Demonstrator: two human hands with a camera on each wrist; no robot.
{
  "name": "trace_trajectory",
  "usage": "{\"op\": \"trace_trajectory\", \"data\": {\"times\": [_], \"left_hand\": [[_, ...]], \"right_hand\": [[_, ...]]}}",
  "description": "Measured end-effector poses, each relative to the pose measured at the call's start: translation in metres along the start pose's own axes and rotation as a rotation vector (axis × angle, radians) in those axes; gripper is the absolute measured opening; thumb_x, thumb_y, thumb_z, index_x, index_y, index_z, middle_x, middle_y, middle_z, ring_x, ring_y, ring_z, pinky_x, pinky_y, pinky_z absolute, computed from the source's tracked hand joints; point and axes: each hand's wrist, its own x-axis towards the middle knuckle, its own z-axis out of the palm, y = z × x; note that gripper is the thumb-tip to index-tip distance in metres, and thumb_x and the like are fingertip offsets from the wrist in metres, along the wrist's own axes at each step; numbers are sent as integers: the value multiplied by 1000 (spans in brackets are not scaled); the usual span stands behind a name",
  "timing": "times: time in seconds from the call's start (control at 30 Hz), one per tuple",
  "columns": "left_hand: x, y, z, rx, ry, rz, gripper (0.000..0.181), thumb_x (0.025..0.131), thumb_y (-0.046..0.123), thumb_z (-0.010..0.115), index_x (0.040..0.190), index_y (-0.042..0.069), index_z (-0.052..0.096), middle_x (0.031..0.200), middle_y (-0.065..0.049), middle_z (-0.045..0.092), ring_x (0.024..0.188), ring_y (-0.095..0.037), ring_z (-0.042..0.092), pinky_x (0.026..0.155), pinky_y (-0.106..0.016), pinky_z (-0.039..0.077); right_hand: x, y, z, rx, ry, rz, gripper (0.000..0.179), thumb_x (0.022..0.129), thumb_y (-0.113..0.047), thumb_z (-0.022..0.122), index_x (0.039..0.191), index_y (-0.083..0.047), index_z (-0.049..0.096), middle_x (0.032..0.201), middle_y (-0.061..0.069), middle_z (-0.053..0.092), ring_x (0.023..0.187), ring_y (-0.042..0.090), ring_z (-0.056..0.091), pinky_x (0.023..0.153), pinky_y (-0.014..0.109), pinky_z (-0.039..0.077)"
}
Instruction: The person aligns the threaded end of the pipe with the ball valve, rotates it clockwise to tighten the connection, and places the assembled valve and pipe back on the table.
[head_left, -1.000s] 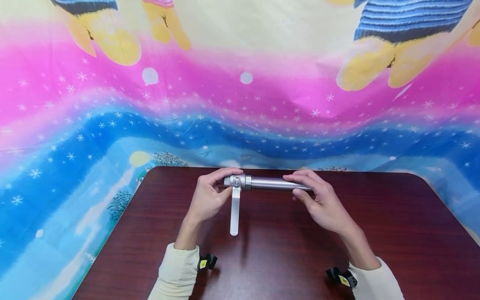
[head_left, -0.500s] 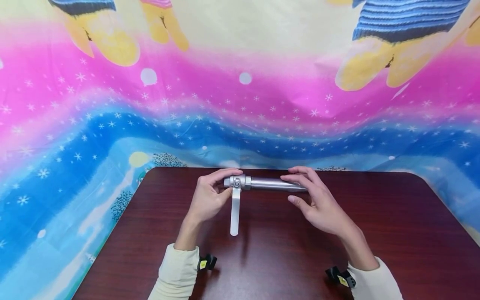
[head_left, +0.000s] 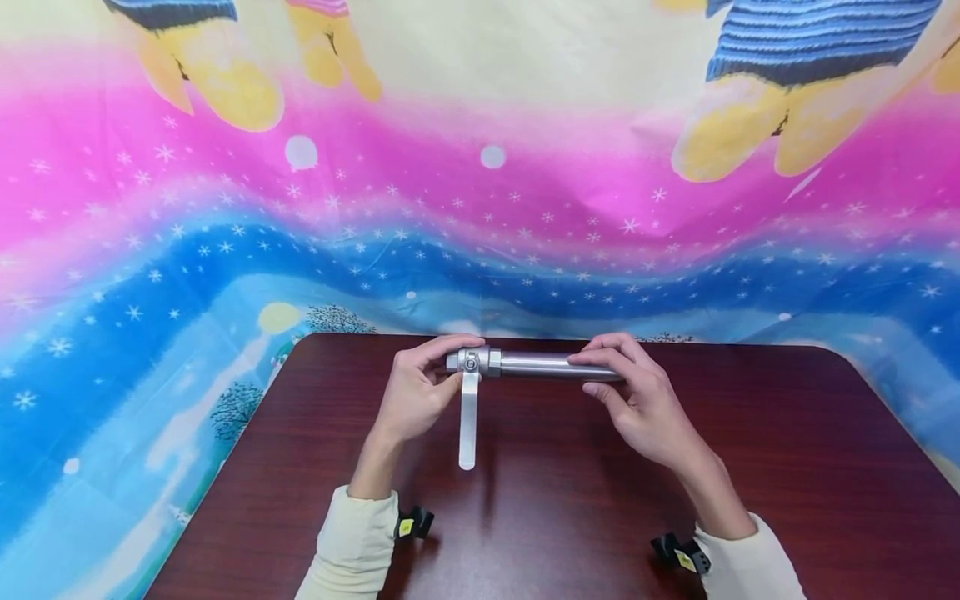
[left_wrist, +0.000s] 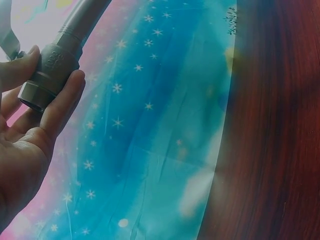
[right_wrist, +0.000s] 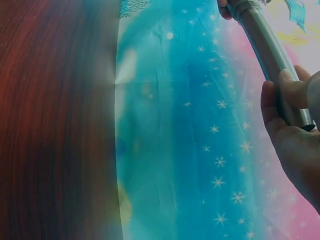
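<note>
A silver ball valve [head_left: 472, 363] with a flat lever handle [head_left: 468, 425] is joined to a metal pipe [head_left: 536, 365] that runs level to the right. My left hand [head_left: 416, 396] grips the valve body at its left end, thumb in front and fingers behind; in the left wrist view the valve's open end [left_wrist: 35, 97] faces back toward the palm. With thumb and fingers, my right hand [head_left: 648, 408] holds the pipe near its far right end. The right wrist view shows the pipe [right_wrist: 270, 50] between thumb and fingers, its end just past them. The lever points toward my body.
A dark red-brown wooden table [head_left: 540, 517] lies under both hands. Behind it hangs a colourful printed cloth [head_left: 480, 208] with snowflakes, close to the table's back edge. Both wrists carry a black camera mount, the left one [head_left: 416, 523] and the right one [head_left: 682, 553].
Half a second ago my right thumb was spread away from the pipe; now it is back against it. The lever has tipped very slightly left. My left hand keeps its hold.
</note>
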Motion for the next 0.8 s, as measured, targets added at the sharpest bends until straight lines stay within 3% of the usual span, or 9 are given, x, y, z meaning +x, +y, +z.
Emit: {"op": "trace_trajectory", "data": {"times": [0.2, 0.27, 0.53, 0.63, 0.8], "left_hand": [[-1, 0, -1, 2, 3, 5, 47, 85, -20, 63, 126, -2, 76, 127, -22, 74, 88, -10, 65, 72, -19, 54], [-1, 0, 0, 0, 3, 2, 46, 85, -20, 64, 126, -2, 76, 127, -22, 74, 88, -8, 65, 72, -18, 54], [0, 2, 0, 1, 8, -1, 45, 85, -20, 65, 125, -2, 76, 126, -23, 74, 87, -6, 64, 71, -18, 53], [1, 2, 1, 9, 4, 4, 46, 85, -19, 65, 125, -2, 76, 126, -23, 74, 87, -7, 64, 72, -18, 54], [0, 0, 1, 26, 2, -2, 47, 85, -19, 65, 126, 0, 77, 126, -21, 75, 87, -8, 65, 73, -19, 55]], "right_hand": [[0, 3, -1, -17, -23, 8, 51, 85, 15, 78, 129, -11, 76, 124, 6, 68, 119, 8, 59, 98, 10, 44], [-1, 3, -2, -16, -40, 22, 50, 88, 13, 77, 131, -12, 75, 125, 5, 67, 117, 8, 60, 96, 11, 46], [-2, 4, -2, 7, -97, 53, 46, 97, 11, 67, 138, -9, 70, 126, 5, 64, 80, 14, 65, 75, 15, 53], [-3, 3, 0, -24, -98, 90, 45, 101, 6, 65, 142, -12, 67, 130, 5, 62, 97, 14, 63, 88, 16, 48], [-5, 0, 3, -36, -116, 152, 51, 99, 0, 72, 147, -15, 63, 150, 8, 52, 135, 23, 50, 102, 16, 37]]}}
